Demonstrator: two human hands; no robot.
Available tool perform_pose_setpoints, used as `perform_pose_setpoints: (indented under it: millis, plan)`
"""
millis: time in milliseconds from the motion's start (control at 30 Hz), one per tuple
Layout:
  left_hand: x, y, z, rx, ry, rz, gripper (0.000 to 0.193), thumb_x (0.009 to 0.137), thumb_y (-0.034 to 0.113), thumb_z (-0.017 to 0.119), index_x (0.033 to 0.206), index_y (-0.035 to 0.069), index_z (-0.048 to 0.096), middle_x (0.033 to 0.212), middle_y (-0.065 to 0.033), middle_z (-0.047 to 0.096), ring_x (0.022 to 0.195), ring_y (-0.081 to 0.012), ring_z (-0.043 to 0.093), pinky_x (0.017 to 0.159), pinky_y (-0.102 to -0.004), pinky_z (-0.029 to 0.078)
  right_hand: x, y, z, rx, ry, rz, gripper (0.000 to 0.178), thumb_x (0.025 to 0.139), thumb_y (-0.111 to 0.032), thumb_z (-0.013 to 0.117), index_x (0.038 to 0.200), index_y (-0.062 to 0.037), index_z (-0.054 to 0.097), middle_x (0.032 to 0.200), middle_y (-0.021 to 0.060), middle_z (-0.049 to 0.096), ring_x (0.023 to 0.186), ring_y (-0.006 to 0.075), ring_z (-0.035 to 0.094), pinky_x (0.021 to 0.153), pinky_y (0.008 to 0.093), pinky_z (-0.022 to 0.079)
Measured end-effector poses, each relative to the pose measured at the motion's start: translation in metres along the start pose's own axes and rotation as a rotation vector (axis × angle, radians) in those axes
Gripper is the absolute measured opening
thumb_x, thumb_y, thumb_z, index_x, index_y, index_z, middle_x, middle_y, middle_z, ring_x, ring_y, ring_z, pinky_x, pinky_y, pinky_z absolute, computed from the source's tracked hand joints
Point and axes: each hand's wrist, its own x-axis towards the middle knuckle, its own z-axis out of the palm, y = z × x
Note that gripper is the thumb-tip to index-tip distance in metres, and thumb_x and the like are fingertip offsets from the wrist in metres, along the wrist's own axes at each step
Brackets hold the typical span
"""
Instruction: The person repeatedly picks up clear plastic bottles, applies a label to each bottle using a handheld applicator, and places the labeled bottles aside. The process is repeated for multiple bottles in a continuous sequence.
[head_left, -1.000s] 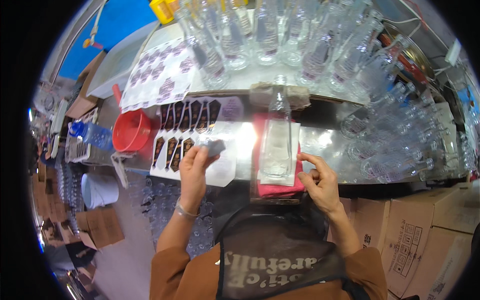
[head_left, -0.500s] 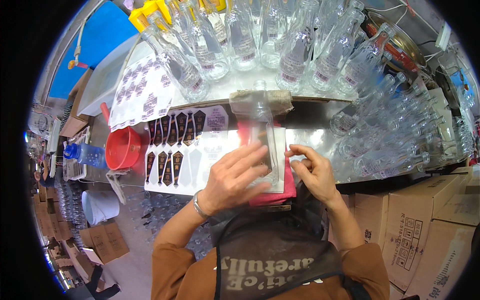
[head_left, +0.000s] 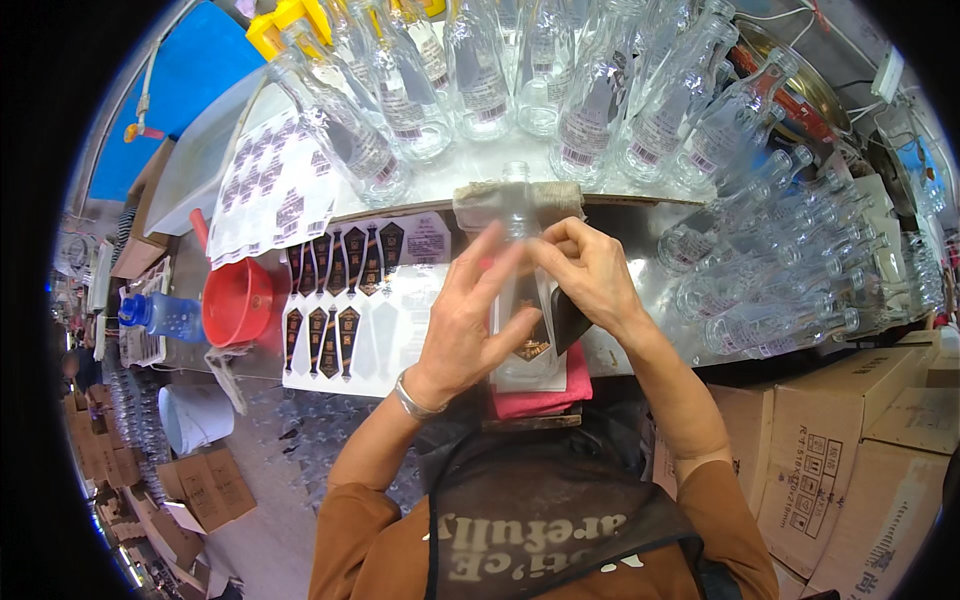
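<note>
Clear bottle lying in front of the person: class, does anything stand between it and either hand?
Nothing visible bars the left hand, over the left side of the bottle, or the right hand, at its upper right. A dark piece shows below the right hand, beside the bottle, without visibly blocking it. Blur hides whether either hand touches.

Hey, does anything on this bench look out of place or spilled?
I see no clear spill. Slightly askew: the upper label sheet juts past the front edge of the white shelf toward the red basin, rather than lying fully on it.
</note>
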Motion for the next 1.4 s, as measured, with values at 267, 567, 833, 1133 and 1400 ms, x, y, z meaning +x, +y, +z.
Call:
perform_pose_setpoints:
  millis: [267,567,833,1133,1400]
  plan:
    - [0.000,-0.001,0.003,-0.002,0.003,-0.023,0.068,0.081,0.014,0.079,0.143,0.004,0.055,0.152,-0.0232,0.044,0.136,-0.0379,0.049,0.110,-0.0437,0.043,0.002,-0.008,-0.003,-0.018,-0.053,0.038,0.034,0.095,-0.029,0.070,0.097,0.0055,0.066,0.087,0.0135,0.075,0.080,0.0132,0.068,0.070,0.0283,0.053]
    - [-0.030,0.015,0.001,-0.266,-0.119,-0.249,0.099,0.082,0.016,0.082,0.160,0.001,0.022,0.158,-0.0220,0.037,0.142,-0.0337,0.044,0.109,-0.0445,0.045,-0.043,-0.012,-0.015,0.084,-0.249,0.146,0.063,0.092,-0.030,0.072,0.140,0.0042,0.051,0.124,0.0213,0.068,0.099,0.0213,0.072,0.087,0.0336,0.055]
    - [-0.040,0.009,0.002,-0.816,-0.038,-0.502,0.069,0.096,0.007,0.066,0.155,-0.001,0.032,0.148,-0.0175,0.049,0.135,-0.0266,0.050,0.111,-0.0402,0.043,-0.077,0.005,-0.009,0.316,-0.279,0.254,0.057,0.098,-0.024,0.068,0.142,0.0061,0.047,0.121,0.0205,0.068,0.083,0.0154,0.067,0.071,0.0278,0.054]
    - [-0.041,0.006,0.010,-0.766,0.009,-0.514,0.066,0.094,0.006,0.070,0.151,-0.004,0.038,0.145,-0.0161,0.051,0.130,-0.0239,0.054,0.102,-0.0368,0.052,-0.076,0.014,-0.003,0.258,-0.229,0.151,0.049,0.099,-0.021,0.066,0.139,0.0037,0.050,0.118,0.0168,0.069,0.062,0.0076,0.059,0.057,0.0234,0.050]
    - [-0.040,0.008,0.012,-0.780,0.026,-0.526,0.068,0.092,0.005,0.072,0.151,-0.005,0.038,0.145,-0.0161,0.051,0.130,-0.0240,0.054,0.102,-0.0368,0.053,-0.077,0.017,-0.004,0.288,-0.241,0.143,0.050,0.100,-0.022,0.065,0.140,0.0037,0.050,0.119,0.0173,0.069,0.062,0.0086,0.060,0.057,0.0240,0.051]
